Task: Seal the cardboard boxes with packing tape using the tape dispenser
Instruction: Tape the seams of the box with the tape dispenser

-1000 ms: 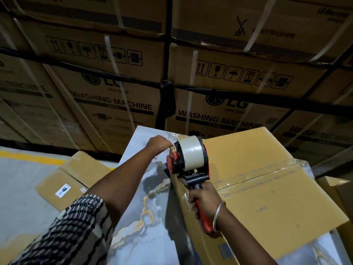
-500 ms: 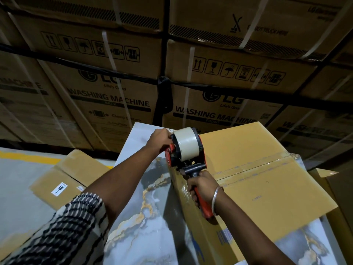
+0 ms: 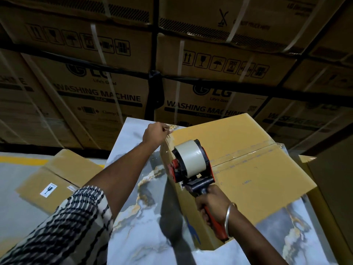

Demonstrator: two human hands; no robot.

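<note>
One cardboard box (image 3: 248,169) sits on the marble-patterned table (image 3: 137,217), a clear tape strip already across its top seam. The tape dispenser (image 3: 191,163) hovers at the box's near-left edge, right hand (image 3: 212,205) wrapped round its red handle. Left hand (image 3: 155,133) is at the far-left corner, fingers curled, apparently pinching the tape's free end there, though the tape itself is hard to see. Risk: if that pinch slips as the dispenser draws away, the strip could wrinkle or stick crooked. Washing machine cartons (image 3: 99,88) stacked behind, flat box (image 3: 63,176) lower left
</note>
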